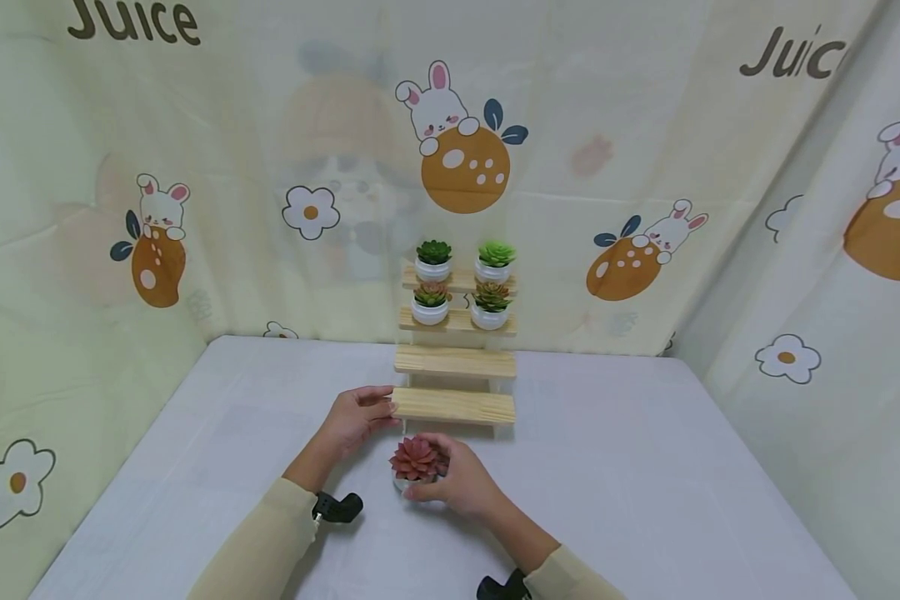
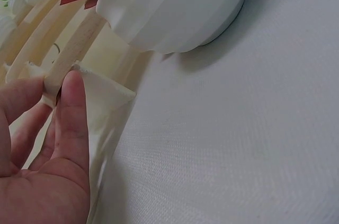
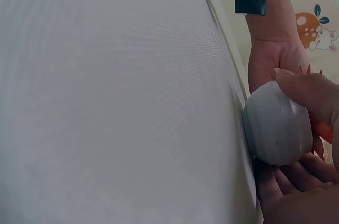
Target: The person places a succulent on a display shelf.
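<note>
My right hand (image 1: 463,479) grips a small red succulent (image 1: 414,458) in a white ribbed pot (image 3: 278,126), thumb on one side and fingers on the other. The pot is at the tabletop, just in front of a tiered wooden plant stand (image 1: 453,406). With my left hand (image 1: 352,421) I pinch the left end of the stand's lowest plank (image 2: 74,49) between thumb and fingers. Both lower planks are bare. On the two upper tiers stand a dark green succulent (image 1: 433,252), a light green one (image 1: 497,253) and two reddish-green ones (image 1: 491,297), all in white pots.
A white cloth covers the table (image 1: 630,467), whose back edge runs just behind the stand. Printed curtains (image 1: 240,250) with rabbits and flowers hang behind and at both sides. Each wrist wears a black strap device (image 1: 337,507).
</note>
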Motion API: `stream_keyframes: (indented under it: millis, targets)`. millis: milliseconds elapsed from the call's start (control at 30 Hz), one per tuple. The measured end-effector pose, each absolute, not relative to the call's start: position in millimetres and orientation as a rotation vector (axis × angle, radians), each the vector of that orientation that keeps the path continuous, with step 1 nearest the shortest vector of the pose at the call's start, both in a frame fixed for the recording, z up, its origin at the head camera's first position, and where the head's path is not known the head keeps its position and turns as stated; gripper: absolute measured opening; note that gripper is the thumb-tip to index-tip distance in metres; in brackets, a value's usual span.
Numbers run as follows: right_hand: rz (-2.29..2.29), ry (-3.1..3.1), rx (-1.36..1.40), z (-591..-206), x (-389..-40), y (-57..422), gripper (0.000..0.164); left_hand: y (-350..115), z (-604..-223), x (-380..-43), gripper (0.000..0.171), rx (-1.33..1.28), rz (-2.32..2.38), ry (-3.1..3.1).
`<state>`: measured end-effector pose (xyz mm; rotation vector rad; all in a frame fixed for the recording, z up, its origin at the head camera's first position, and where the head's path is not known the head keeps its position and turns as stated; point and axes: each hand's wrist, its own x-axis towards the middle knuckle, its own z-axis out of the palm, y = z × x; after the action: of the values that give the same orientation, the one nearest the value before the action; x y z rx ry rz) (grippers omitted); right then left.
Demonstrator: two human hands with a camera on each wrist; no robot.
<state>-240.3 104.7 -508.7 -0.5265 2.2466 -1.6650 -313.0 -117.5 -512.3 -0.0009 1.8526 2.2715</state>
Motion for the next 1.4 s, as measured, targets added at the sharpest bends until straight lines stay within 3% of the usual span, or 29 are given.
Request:
stream_keyframes:
  millis: [1400]
  targets:
    - [-1.790,2.182,-0.467,-511.0,-242.3,103.7,0.066,-116.0,-509.4,-311.6,0.042,-0.032,2.251,1.885]
